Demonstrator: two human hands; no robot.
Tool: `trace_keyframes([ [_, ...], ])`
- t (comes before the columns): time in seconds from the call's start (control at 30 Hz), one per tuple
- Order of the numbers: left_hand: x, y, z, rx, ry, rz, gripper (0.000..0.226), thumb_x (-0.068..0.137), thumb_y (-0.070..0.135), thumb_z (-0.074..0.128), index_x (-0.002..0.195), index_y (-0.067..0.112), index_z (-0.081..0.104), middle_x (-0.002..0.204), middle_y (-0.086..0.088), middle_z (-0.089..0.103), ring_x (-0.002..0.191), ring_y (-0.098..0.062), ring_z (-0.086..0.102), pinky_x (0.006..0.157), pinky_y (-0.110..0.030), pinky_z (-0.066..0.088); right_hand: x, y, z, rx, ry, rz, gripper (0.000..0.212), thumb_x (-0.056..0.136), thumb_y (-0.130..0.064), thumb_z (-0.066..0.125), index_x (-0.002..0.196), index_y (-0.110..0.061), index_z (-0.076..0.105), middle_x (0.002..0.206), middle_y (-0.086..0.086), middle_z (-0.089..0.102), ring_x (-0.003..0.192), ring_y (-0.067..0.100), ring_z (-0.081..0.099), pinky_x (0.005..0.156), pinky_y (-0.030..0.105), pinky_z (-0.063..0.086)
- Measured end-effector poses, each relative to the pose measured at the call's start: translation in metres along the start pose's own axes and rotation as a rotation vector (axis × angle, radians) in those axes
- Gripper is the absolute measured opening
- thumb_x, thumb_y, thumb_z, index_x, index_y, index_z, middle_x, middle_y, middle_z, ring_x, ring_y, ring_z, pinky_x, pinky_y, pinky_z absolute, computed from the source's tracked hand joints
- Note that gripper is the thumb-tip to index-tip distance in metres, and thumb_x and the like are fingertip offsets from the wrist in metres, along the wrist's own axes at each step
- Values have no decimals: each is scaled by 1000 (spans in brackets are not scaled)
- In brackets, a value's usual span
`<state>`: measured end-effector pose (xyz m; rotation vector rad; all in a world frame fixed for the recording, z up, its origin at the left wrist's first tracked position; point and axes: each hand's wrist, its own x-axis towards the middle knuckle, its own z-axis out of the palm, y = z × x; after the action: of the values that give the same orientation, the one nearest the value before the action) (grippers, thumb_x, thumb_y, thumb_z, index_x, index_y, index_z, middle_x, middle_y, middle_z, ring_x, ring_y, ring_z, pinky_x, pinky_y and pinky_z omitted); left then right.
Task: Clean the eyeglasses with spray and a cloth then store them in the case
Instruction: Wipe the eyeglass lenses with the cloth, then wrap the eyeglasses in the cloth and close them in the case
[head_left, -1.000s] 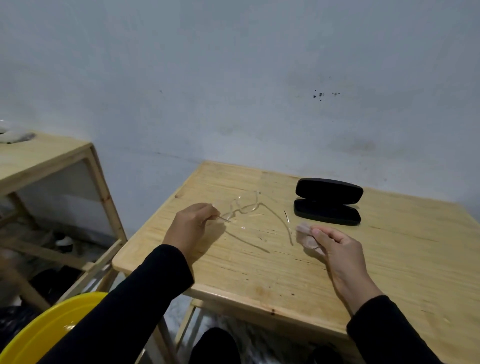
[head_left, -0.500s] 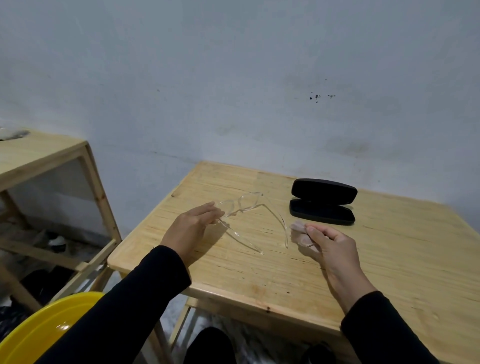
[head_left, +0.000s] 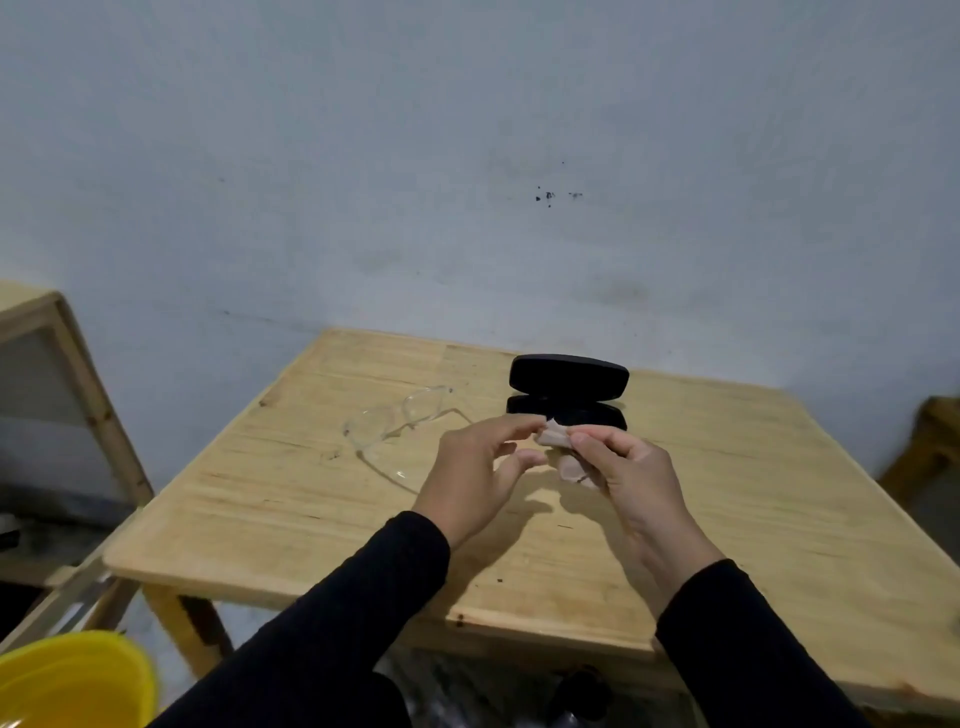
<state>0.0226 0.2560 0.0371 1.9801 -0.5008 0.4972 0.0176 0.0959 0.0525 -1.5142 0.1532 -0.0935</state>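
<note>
Behind the hands, black case (head_left: 568, 392) stands open, contents not discernible

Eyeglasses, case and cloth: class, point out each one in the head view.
eyeglasses (head_left: 415, 410): head view, on a clear lens.
case (head_left: 569, 375): head view, on the raised lid.
cloth (head_left: 555, 435): head view, on the fold pinched between both hands.
</note>
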Motion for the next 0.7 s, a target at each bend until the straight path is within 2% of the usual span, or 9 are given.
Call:
trace_keyframes([
  [0.1, 8, 11, 25, -84, -32, -102, 37, 82, 14, 70, 117, 19, 63, 99, 14, 65, 86, 12, 60, 82, -2, 43, -3, -5, -12, 20, -4, -4, 10, 85, -14, 67, 81, -17, 76, 72, 4, 74, 60, 12, 65, 54, 23, 50],
  [0.2, 16, 13, 38, -96, -10, -130, 19, 82, 15, 69, 100, 20, 70, 82, 12, 69, 74, 12, 61, 71, -2, 43, -4, -5, -22, -6, -3, -24, 12, 86, -13, 66, 82, -18, 76, 77, 2, 75, 66, 10, 66, 53, 18, 49],
  [0.27, 20, 13, 42, -89, 0, -136, 9, 82, 17, 69, 90, 20, 72, 75, 11, 69, 72, 7, 63, 67, -3, 43, -5, -4, -27, -18, -20, -40, 10, 86, -12, 66, 90, -17, 74, 76, 0, 75, 68, 10, 65, 57, 19, 50],
  [0.33, 24, 14, 42, -66, 3, -140, 7, 82, 18, 69, 88, 21, 71, 75, 11, 70, 74, 5, 63, 68, -3, 44, -7, -2, -30, -21, -59, -27, 18, 86, -11, 66, 102, -19, 67, 72, -1, 74, 66, 10, 66, 63, 24, 53],
  [0.4, 27, 13, 40, -40, 7, -153, 7, 83, 19, 68, 89, 22, 71, 78, 12, 70, 77, 7, 62, 69, -1, 42, -8, 1, -32, -73, -55, -16, 24, 86, -17, 67, 107, -26, 62, 78, -3, 74, 70, 7, 69, 65, 24, 53],
  [0.47, 30, 11, 36, -17, 0, -163, 8, 83, 19, 68, 90, 24, 71, 76, 17, 67, 76, 12, 60, 69, 0, 41, -6, 3, -33, -187, 7, -61, 24, 85, -23, 68, 109, -24, 64, 93, -6, 72, 85, 6, 68, 63, 13, 49],
  [0.53, 32, 10, 33, -3, -22, -163, 11, 84, 19, 68, 92, 25, 70, 72, 21, 64, 73, 15, 59, 69, -1, 41, -3, 2, -33, -256, 36, -114, 23, 85, -25, 68, 108, -22, 67, 98, -9, 70, 96, 3, 64, 60, 6, 45],
  [0.6, 34, 11, 32, -7, -53, -154, 15, 84, 17, 67, 96, 26, 69, 74, 19, 65, 74, 12, 59, 71, -4, 44, 1, -1, -30, -222, -6, -132, 24, 85, -24, 69, 109, -21, 67, 95, -9, 70, 96, 1, 62, 57, 2, 43],
  [0.7, 38, 15, 31, -86, -102, -135, 22, 86, 9, 63, 101, 25, 67, 87, 9, 71, 84, 2, 65, 80, -14, 50, 6, -8, -26, -106, -82, -121, 27, 84, -17, 71, 111, -18, 68, 98, -6, 71, 87, -1, 66, 60, 4, 46],
])
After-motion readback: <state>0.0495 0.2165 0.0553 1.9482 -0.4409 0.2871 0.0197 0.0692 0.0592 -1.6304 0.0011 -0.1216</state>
